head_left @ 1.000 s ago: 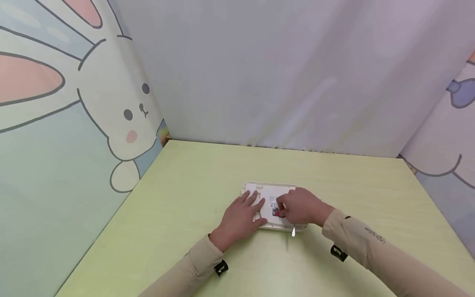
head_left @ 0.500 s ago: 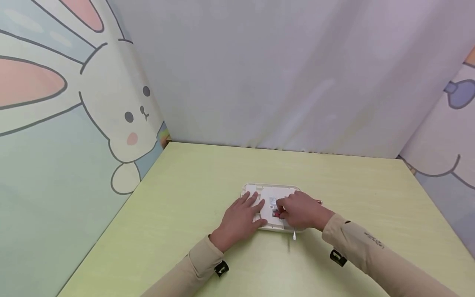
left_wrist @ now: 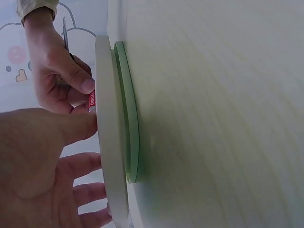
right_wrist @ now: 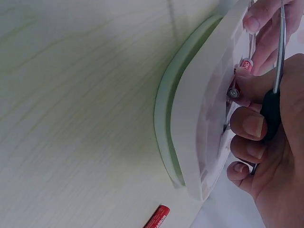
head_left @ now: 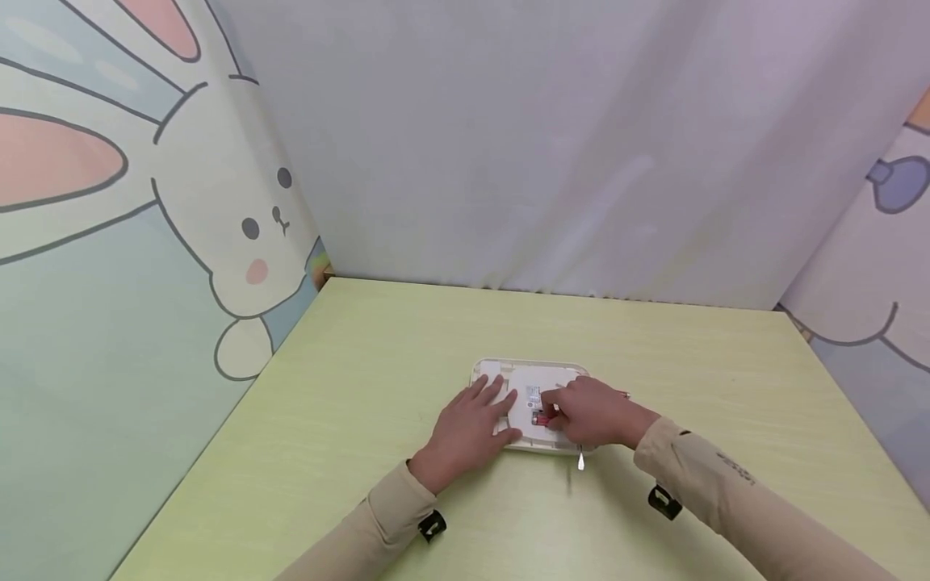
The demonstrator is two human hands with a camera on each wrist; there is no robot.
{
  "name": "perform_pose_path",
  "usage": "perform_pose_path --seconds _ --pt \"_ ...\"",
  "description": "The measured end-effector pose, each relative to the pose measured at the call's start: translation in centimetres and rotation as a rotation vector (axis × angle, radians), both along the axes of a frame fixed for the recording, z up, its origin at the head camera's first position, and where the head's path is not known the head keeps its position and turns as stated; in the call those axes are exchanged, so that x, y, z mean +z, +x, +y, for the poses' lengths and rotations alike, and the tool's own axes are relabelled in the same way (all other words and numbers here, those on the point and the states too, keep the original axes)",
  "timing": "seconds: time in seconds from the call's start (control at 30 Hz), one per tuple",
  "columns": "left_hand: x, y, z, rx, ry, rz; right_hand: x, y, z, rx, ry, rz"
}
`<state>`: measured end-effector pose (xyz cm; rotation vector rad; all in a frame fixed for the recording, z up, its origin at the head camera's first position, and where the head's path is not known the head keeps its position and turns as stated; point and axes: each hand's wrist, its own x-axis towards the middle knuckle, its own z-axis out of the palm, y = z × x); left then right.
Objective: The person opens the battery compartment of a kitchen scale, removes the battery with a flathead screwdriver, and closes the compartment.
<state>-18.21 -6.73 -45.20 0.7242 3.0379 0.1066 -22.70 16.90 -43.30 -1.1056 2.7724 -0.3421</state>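
A flat white device (head_left: 519, 418) with rounded corners and a printed label lies on the table, its battery slot facing up. My left hand (head_left: 465, 424) rests on its left part with fingers spread. At the slot, the thumb and forefinger of my right hand (head_left: 592, 411) pinch a red battery (right_wrist: 247, 65), whose metal end shows in the right wrist view. How deep it sits in the slot I cannot tell. The other fingers of that hand curl round a screwdriver (right_wrist: 271, 111) with a dark green handle, its shaft (left_wrist: 65, 35) sticking out past the hand.
Beyond the right hand, another red battery (right_wrist: 157, 217) lies on the table. A green part (right_wrist: 164, 107) shows beneath the white device. Pale wood-grain tabletop (head_left: 378, 347) surrounds it, with a grey curtain (head_left: 465, 145) behind and a rabbit-printed panel (head_left: 203, 202) at left.
My right hand has shifted very slightly right and down at the slot, and the screwdriver tip with it. The loose battery beyond that hand shows more clearly. My left hand stays put.
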Motion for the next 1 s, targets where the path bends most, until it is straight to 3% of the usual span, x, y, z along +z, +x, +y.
perform_pose_path --seconds 0.1,0.3,0.53,0.7,0.83,1.0 --pt "0.0 0.0 0.0 0.0 0.008 -0.002 0.4 -0.1 0.8 -0.055 -0.004 0.007" --pt "-0.1 0.0 0.0 0.004 0.036 -0.009 1.3 -0.9 4.6 -0.246 0.005 -0.002" --pt "0.0 0.1 -0.2 0.008 0.037 -0.013 -0.3 -1.7 10.6 -0.414 0.034 -0.051" --pt "0.0 0.1 -0.4 0.005 0.036 -0.005 -1.5 -1.8 12.6 -0.465 0.044 -0.049" --pt "0.0 0.0 -0.5 0.0 0.035 -0.003 -2.0 -1.7 13.1 -0.477 0.048 -0.018" --pt "0.1 0.0 -0.5 0.001 0.034 -0.016 -2.4 -1.7 13.1 -0.486 0.076 -0.037"
